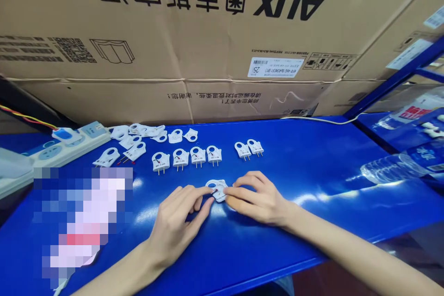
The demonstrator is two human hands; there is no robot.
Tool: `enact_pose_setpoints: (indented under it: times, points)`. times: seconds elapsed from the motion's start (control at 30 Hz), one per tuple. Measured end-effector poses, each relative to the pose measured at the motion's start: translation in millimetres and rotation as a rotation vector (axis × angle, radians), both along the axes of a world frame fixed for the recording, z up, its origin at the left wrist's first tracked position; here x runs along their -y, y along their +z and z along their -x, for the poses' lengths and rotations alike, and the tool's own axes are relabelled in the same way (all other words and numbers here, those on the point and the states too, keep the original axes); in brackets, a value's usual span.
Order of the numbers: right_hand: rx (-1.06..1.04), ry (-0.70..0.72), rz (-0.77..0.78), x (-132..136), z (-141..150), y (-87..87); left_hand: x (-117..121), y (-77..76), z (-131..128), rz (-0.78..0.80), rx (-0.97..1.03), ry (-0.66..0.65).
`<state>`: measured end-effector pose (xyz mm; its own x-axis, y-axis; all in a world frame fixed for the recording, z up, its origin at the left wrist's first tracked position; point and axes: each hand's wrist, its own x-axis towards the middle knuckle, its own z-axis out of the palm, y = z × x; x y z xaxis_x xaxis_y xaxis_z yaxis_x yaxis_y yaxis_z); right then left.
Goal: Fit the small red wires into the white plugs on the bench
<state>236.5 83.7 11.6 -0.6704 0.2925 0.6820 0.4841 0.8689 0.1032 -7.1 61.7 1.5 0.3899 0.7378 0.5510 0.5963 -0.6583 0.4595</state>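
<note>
A small white plug piece [217, 189] with a ring-shaped handle lies on the blue table [312, 166], held between both hands. My left hand [180, 222] pinches its left edge with thumb and forefinger. My right hand [255, 199] presses its right side with curled fingers. Just beyond them stands a row of several white plugs [187, 158] with brass pins, and two more plugs [249, 149] lie to the right. Several loose white plug shells [138, 141] are scattered at the back left.
A large cardboard box [208, 41] walls off the back of the table. A white and blue power strip [65, 143] lies at the left. A plastic water bottle [391, 169] lies at the right. A blurred patch [81, 217] covers the near left.
</note>
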Motion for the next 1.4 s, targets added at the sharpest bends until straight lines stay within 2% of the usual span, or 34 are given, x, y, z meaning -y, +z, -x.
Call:
enact_pose_setpoints:
  times: [0.37, 0.57, 0.77, 0.9, 1.13, 1.3, 1.4]
  points:
    - [0.015, 0.016, -0.004, 6.1, 6.2, 0.4, -0.4, -0.1, 1.0, 0.014, 0.026, -0.005]
    - [0.033, -0.105, 0.075, -1.8, 0.8, 0.2, -2.7, 2.3, 0.2, 0.044, 0.025, 0.037]
    - [-0.002, -0.299, 0.246, -20.7, -12.6, -6.9, -3.6, -0.7, 0.9, 0.079, -0.024, -0.016]
    - [-0.018, -0.373, 0.336, -32.7, -15.7, -13.2, -3.8, -2.0, 1.0, 0.106, -0.04, -0.027]
    - [-0.05, -0.373, 0.399, -38.3, -13.8, -16.5, -5.0, -1.1, 0.1, 0.166, -0.094, -0.016]
    - [-0.033, -0.413, 0.414, -33.3, -10.0, -14.7, -5.2, -3.2, 1.4, 0.199, -0.132, 0.0]
    - [0.001, -0.377, 0.404, -27.8, -2.5, -14.0, -5.3, -4.0, 1.6, 0.214, -0.135, 0.018]
